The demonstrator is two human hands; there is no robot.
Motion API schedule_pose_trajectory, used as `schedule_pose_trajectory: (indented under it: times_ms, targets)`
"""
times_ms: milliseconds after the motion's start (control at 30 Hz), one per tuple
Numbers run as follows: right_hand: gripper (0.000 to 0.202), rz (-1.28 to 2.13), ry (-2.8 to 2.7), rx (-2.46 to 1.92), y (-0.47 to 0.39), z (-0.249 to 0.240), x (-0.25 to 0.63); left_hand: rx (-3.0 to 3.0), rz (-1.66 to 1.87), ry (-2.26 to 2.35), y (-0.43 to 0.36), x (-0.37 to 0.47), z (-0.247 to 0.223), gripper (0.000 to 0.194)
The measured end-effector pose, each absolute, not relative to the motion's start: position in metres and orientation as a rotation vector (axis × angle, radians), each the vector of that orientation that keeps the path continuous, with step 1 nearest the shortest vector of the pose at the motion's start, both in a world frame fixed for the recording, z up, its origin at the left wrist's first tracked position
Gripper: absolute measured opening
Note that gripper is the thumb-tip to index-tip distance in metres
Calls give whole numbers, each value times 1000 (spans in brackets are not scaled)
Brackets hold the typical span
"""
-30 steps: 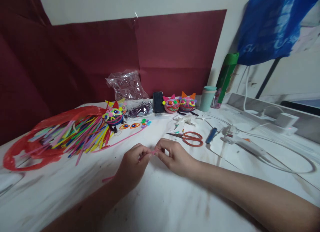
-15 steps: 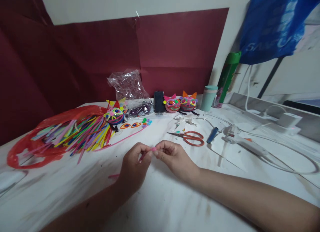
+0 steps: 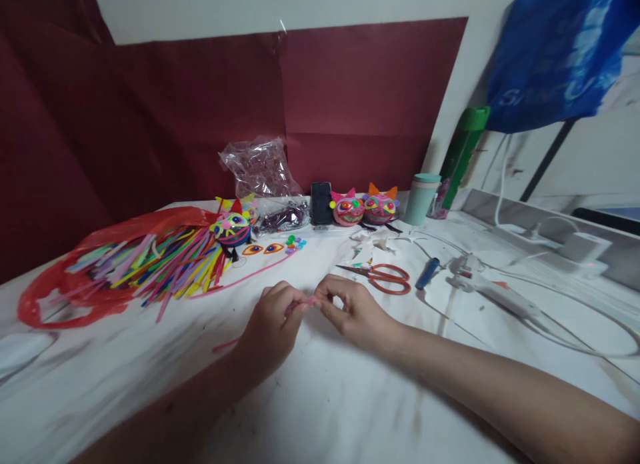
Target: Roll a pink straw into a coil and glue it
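Observation:
Between my fingertips is a pink pipe cleaner, small and partly hidden. My left hand pinches it from the left, and a pink end sticks out behind that wrist. From the right, my right hand pinches the same piece with thumb and forefinger. Beyond the hands, another long pink pipe cleaner lies on the table. Close to it are two paper eyes and several coloured beads. Orange-handled scissors rest past my right hand.
A red bag of many-coloured pipe cleaners lies left. Decorated cat-faced balls, a phone, clear plastic and a green cup stand at the back. Right are a blue-handled tool, a glue gun and cables.
The view has shifted slightly. Both hands keep their pinch on the pink pipe cleaner, with small finger movements; slightly more of the piece shows by the left fingers.

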State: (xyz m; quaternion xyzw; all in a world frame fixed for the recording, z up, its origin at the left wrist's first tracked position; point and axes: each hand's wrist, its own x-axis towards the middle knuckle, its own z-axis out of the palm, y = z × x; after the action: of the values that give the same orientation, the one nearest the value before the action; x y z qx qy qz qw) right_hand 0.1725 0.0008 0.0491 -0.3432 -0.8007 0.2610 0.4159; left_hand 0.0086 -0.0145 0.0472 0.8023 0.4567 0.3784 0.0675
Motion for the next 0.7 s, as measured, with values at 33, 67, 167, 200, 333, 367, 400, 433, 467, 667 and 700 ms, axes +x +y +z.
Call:
schedule_pose_trajectory:
  times_ms: [33,67,167,200,333,367,400,433,467,667,700]
  targets:
    - [13,617,-2062,-846,1,49,173,2481,1120,1370,-15,9,47,17]
    - [12,586,-2108,-831,1,49,174,2546,1094,1350,-15,9,46,17]
    - [11,557,-2175,-821,2,48,175,2650,1057,1289,-15,8,45,18]
    - [11,579,-2162,-831,2,47,175,2636,1075,1289,-15,8,45,17]
    - [12,874,-1906,-864,1,43,169,2344,1248,1382,-17,9,46,15]
    - [13,962,-1818,-864,0,42,166,2268,1286,1393,-18,10,46,16]
    - [16,1030,-1742,-865,-2,41,164,2210,1313,1400,-19,11,46,16]
    - [18,1069,-1686,-868,-3,40,163,2171,1333,1402,-20,12,45,16]
    - [19,1080,-1656,-875,-4,39,162,2151,1343,1401,-20,13,43,16]
    - [18,845,-1779,-926,-5,37,164,2158,1223,1405,-16,13,38,14]
    - [16,797,-1825,-933,-4,37,166,2172,1208,1407,-15,12,38,14]
